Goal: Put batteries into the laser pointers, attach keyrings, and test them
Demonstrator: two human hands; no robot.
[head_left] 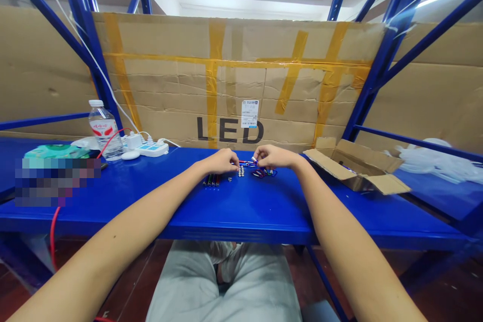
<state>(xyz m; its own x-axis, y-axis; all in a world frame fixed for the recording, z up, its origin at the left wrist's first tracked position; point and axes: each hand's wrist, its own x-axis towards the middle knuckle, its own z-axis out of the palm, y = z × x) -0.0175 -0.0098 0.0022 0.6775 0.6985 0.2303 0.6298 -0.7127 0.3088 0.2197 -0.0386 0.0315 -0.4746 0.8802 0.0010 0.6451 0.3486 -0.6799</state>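
Note:
Both my hands meet over the middle of the blue shelf top [241, 211]. My left hand [222, 161] is closed in a pinch on one end of a small red and metal piece [246, 163]. My right hand [269, 157] pinches the other end of that piece. Under my left hand lie several small dark cylinders [212, 180] side by side. A little heap of silver bits [241, 172] sits between my hands. A bunch of coloured clips [264, 173] lies under my right hand.
An open cardboard box [356, 165] stands at the right, with white plastic bags [437, 161] beyond it. At the left are a water bottle [103, 131], a white power strip [151, 148] with a red cable, and a green packet [56, 152]. A cardboard wall marked LED backs the shelf.

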